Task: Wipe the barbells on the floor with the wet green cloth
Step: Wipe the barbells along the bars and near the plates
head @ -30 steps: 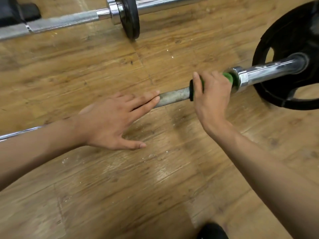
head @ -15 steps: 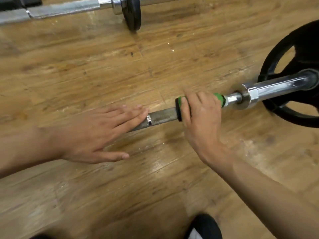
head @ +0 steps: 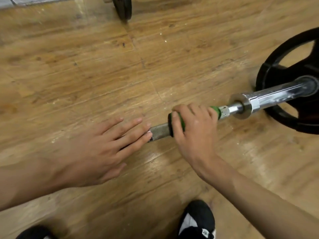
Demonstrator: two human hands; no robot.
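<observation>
A steel barbell point(head: 159, 131) lies on the wooden floor, its chrome sleeve point(head: 276, 96) running into a black weight plate point(head: 291, 104) at the right. My right hand point(head: 193, 128) grips the green cloth point(head: 215, 110), which is wrapped round the bar just left of the collar. My left hand point(head: 96, 149) lies flat with straight fingers on the bar, hiding the part beneath it. A short bare stretch of bar shows between the two hands.
A second barbell point(head: 43, 1) with a small black plate point(head: 123, 7) lies along the top edge. Black shoes show at the bottom, one point(head: 196, 221) under my right forearm, another point(head: 34, 232) at the lower left. Wooden floor point(head: 155, 57) spans between the two barbells.
My right hand has slid the cloth left along the bar, away from the collar, exposing more chrome. The view has dropped lower. My left hand stays flat on the bar.
</observation>
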